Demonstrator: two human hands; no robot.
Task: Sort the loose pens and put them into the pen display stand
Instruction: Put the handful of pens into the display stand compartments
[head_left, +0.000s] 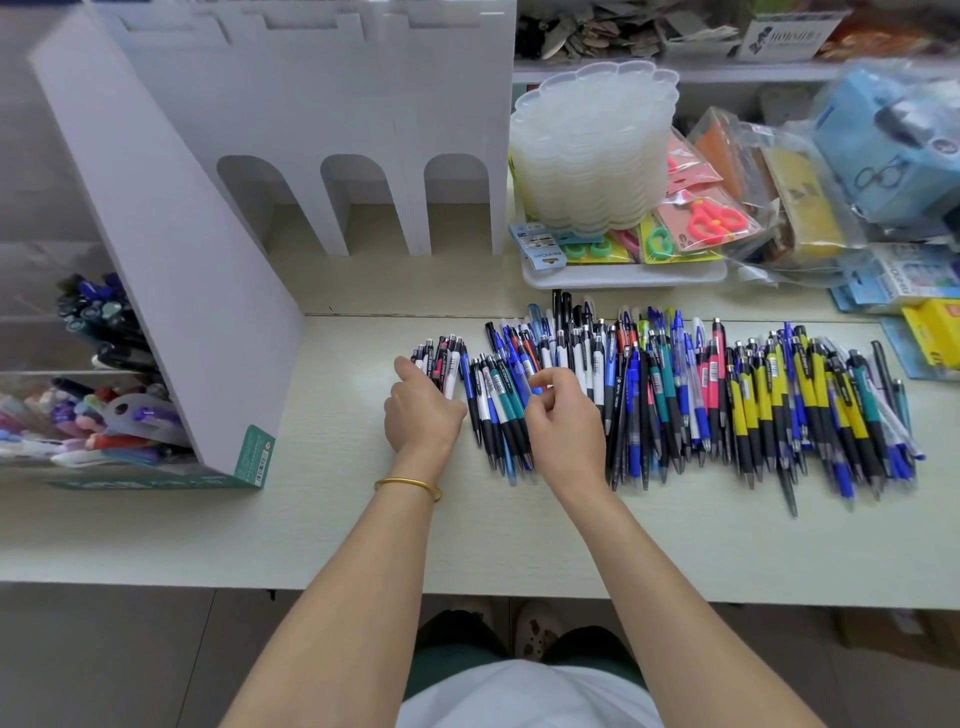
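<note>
Pens (445, 366) held: left grip (423, 415), right grip (563, 423).

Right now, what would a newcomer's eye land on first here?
The long row of pens spread across the desk, yellow ones grouped toward the right. At its left end the left hand grips a small bundle while the right hand pinches a blue pen. A tall white stand rises at back left.
</note>
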